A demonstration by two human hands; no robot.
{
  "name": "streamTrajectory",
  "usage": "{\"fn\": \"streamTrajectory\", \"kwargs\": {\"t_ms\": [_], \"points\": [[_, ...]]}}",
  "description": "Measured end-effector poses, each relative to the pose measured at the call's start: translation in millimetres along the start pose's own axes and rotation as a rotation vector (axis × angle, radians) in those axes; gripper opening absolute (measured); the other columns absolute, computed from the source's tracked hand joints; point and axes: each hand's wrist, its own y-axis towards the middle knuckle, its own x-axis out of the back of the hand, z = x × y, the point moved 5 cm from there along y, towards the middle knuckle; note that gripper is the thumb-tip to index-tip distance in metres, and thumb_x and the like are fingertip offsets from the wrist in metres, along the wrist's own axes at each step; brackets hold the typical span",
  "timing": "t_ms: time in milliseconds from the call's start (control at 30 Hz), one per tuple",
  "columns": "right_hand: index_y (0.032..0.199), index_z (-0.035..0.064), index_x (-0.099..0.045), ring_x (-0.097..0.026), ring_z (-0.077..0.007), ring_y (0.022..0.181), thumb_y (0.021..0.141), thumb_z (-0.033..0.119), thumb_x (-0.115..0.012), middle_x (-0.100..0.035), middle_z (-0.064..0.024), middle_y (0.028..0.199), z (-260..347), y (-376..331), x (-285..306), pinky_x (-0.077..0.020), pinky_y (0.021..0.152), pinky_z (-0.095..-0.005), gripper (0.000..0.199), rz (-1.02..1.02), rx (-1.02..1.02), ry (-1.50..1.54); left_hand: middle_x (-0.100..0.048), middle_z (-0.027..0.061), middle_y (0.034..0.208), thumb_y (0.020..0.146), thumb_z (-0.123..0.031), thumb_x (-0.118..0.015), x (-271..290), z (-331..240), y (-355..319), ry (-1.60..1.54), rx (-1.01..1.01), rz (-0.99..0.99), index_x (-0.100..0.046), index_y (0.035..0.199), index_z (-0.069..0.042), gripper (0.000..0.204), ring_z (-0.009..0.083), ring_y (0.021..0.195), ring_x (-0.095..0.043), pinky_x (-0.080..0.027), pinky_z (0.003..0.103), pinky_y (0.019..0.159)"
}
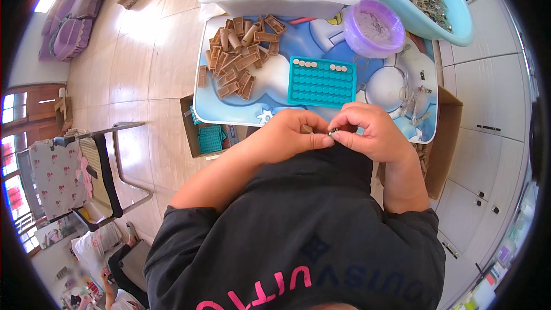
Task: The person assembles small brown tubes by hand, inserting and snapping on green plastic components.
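Observation:
My two hands meet just in front of the table's near edge, fingertips almost touching. My left hand (294, 131) is closed around a tan plastic casing (306, 129), mostly covered by the fingers. Thumb and forefinger of my right hand (367, 131) pinch a small dark and silvery part (333, 131), too small to name, against the left fingertips. Just beyond them lies a teal tray (322, 103) of round wells, with several pale round pieces (338, 68) along its far row. A loose heap of brown plastic casings (238, 57) covers the table's left side.
A white bin (281, 6) of brown casings and a light-blue tub (459, 28) of thin parts stand at the back. Nearby is a purple bowl (351, 37) of grey bits. Small wired parts (410, 100) lie at right. Cardboard boxes (447, 138) flank the table.

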Motion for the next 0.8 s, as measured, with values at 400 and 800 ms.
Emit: {"fn": "streamTrajectory", "kwargs": {"t_ms": [400, 800], "points": [[0.085, -0.0001, -0.064, -0.059, -0.0149, 0.066, 0.076, 0.007, -0.069, -0.062, -0.0069, 0.074, -11, 5, -10, -0.0456, 0.058, -0.0261, 0.012, -0.253, -0.010, 0.063, -0.065, 0.0070, 0.078, 0.086, -0.022, -0.062, 2, 14, -5, -0.395, 0.054, -0.094, -0.063, 0.092, -0.001, 0.022, 0.0019, 0.045, -0.039, -0.026, 0.016, 0.038], [0.079, 0.0004, -0.060, -0.057, -0.0211, 0.062, 0.079, 0.004, -0.064, -0.061, -0.0097, 0.072, -8, -9, -10, -0.0441, 0.057, -0.0280, 0.005, -0.416, 0.093, -0.151, -0.059, 0.0121, 0.084, 0.094, -0.024, -0.040, 11, 6, -18, -0.535, -0.110, -0.348, -0.052, 0.116, 0.001, 0.035, 0.0069, 0.049, -0.037, -0.029, 0.020, 0.042]]}}
